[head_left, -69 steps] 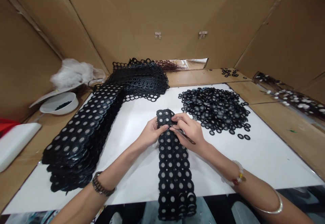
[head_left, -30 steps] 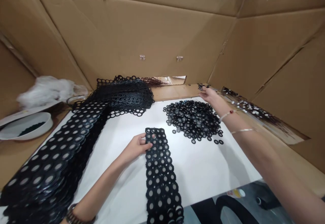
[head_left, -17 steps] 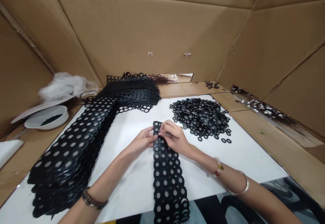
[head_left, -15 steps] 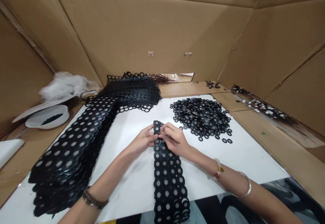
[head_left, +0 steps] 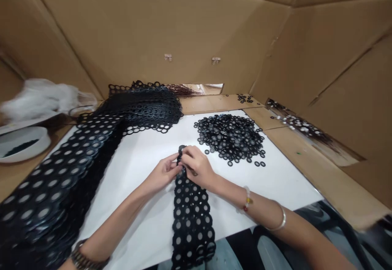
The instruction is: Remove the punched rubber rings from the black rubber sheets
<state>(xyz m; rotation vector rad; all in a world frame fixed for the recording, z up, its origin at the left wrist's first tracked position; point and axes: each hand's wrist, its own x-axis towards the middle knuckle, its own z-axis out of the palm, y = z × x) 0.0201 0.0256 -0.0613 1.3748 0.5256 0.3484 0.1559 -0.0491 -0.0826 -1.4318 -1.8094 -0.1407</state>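
The black strip of linked rings (head_left: pixel 191 213) lies flat along the middle of the white board (head_left: pixel 275 180), running from the hands to the board's near edge and hanging over it. Its far end is held between both hands. The left hand (head_left: pixel 161 174) pinches that end from the left with its fingertips. The right hand (head_left: pixel 197 166) is curled over it from the right, fingers pressed down on the last rings, and the two hands touch there.

Just beyond the right hand, toward the far right corner of the board, sits a pile of loose black rings (head_left: pixel 229 137). A long thick stack of ring strips (head_left: pixel 61 172) runs along the left side, from the far edge toward the near left corner. Off the board's left edge stands a white bowl (head_left: pixel 23 143). Cardboard walls (head_left: pixel 153 25) close in the whole place.
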